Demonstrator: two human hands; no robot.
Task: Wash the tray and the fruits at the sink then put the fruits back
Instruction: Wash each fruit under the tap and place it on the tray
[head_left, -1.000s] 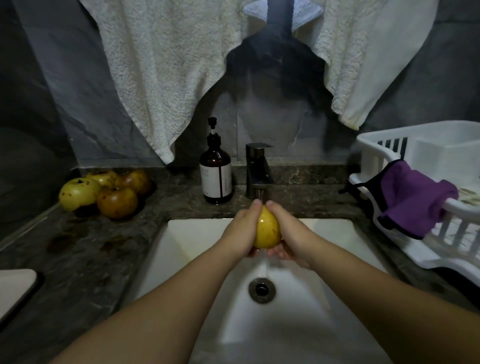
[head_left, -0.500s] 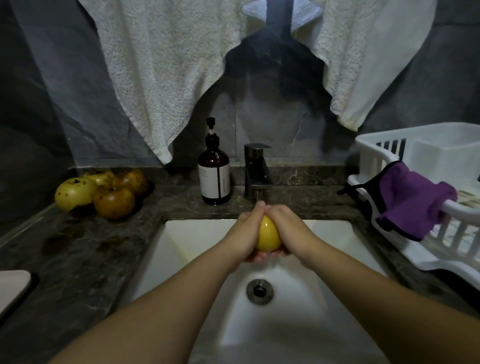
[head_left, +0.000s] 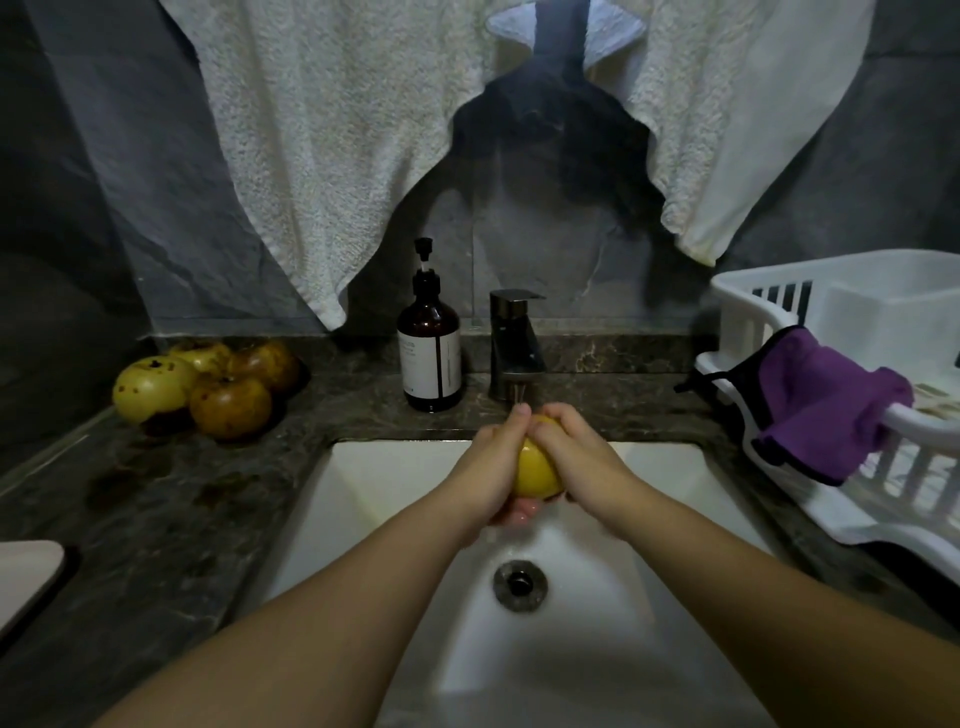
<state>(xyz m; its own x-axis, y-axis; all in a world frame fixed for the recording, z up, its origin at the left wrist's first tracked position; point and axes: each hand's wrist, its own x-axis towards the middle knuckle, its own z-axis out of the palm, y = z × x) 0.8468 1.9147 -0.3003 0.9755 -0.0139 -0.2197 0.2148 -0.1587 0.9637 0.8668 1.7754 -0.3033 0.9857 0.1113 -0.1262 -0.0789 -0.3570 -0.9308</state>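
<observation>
A yellow fruit sits between both hands over the white sink, just below the dark faucet. My left hand cups its left side and underside, fingers curled round it. My right hand wraps its right side and top. Several spotted yellow and brown fruits lie in a pile on the dark stone counter at the back left. A pale tray corner shows at the left edge.
A brown soap pump bottle stands left of the faucet. A white dish rack with a purple cloth draped over its rim fills the right counter. White towels hang above. The drain lies below the hands.
My right hand's fingers have slid further over the top of the yellow fruit, covering more of it. Both hands stay under the faucet.
</observation>
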